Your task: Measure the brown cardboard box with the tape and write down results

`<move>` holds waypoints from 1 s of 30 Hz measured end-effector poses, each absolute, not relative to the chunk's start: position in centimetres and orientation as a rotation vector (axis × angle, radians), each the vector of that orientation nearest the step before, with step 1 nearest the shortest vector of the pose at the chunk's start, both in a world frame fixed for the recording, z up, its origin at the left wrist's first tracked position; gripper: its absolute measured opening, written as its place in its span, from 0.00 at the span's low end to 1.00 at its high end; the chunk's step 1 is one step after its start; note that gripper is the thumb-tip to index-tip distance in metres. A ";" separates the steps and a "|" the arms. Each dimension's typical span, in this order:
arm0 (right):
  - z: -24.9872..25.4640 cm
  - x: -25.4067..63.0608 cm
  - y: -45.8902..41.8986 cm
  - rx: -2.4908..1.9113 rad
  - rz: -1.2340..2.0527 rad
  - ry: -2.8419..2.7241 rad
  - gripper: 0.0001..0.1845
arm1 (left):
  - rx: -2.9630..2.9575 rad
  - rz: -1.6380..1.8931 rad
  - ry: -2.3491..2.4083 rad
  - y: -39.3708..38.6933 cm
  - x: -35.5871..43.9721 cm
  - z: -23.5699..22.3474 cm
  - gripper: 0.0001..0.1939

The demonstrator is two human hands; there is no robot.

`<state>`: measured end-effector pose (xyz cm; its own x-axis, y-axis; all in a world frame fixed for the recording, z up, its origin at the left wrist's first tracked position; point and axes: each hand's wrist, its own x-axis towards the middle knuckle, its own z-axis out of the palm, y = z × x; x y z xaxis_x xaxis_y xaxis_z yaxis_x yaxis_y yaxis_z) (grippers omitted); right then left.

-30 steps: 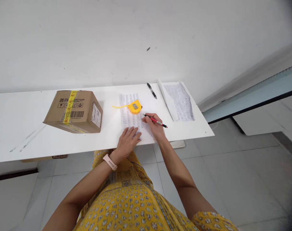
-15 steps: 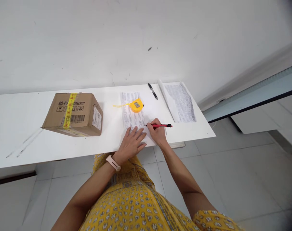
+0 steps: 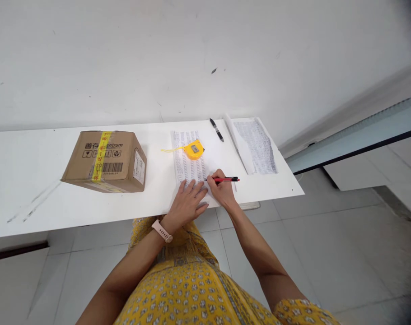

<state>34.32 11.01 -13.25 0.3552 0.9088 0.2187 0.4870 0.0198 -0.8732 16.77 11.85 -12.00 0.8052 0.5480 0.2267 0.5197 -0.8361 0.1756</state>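
My left hand [image 3: 187, 201] lies flat with fingers spread on the near end of a printed sheet [image 3: 189, 155] on the white table [image 3: 32, 198]. My right hand [image 3: 219, 188] is closed around a red pen [image 3: 226, 179], its tip down on the sheet's lower right part. A yellow tape measure [image 3: 194, 149] rests on the sheet farther back, a short length of tape pulled out to the left. A pink watch sits on my left wrist.
A taped cardboard box [image 3: 107, 160] stands on the table to the left. A black pen [image 3: 217, 129] lies near the wall, and a second printed sheet [image 3: 254, 144] lies at the table's right end. Tiled floor lies below the table edge.
My right hand has drawn the red pen down the sheet toward me, from beside the tape measure to the sheet's near part. My left hand stays flat on the paper.
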 end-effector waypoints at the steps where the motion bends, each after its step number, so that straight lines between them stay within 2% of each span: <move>1: -13.3 34.3 11.0 -1.620 0.530 -1.280 0.11 | 2.884 0.409 0.856 11.8 16.8 -12.0 0.22; 30: -13.5 34.6 11.1 -1.607 0.515 -1.239 0.13 | 2.859 0.450 0.853 11.9 16.7 -12.0 0.22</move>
<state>34.56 11.11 -13.50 0.3838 0.8944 0.2295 0.4677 0.0260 -0.8835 16.75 11.86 -11.96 0.7964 0.5521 0.2466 0.5152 -0.8331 0.2014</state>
